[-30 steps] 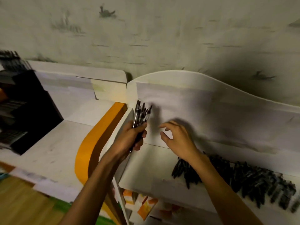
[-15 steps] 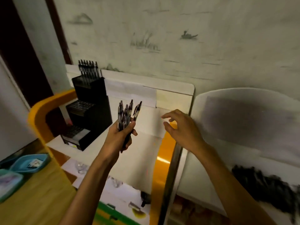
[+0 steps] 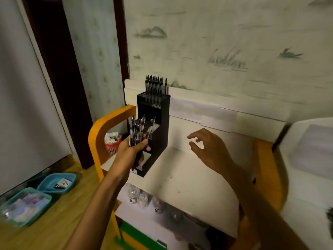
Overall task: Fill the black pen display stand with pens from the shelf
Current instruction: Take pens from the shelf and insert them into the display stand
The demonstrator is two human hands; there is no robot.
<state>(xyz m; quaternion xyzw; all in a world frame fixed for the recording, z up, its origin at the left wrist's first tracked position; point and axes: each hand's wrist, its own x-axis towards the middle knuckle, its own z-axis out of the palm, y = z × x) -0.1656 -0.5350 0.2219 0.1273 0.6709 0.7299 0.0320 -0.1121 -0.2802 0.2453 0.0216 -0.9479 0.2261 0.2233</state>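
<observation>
On the white shelf top [image 3: 180, 170], black pen display stand [image 3: 155, 123] against the wall: top tier holds a row of pens [image 3: 155, 85]; lower tiers appear largely unfilled. Left hand [image 3: 131, 152] grips a bundle of pens [image 3: 139, 132] beside the stand; right hand [image 3: 209, 147] hovers empty, fingers loosely spread.

Two bare arms reach forward, one hand loaded and one free.
The left hand [image 3: 132, 152] grips a bunch of black-and-clear plastic pens [image 3: 139, 131] upright, fingers curled round the barrels and thumb across the front, forearm rising from the lower left. The right hand [image 3: 210, 149] hovers to its right, holding nothing, fingers loosely bent and spread, thumb below the forefinger.
</observation>
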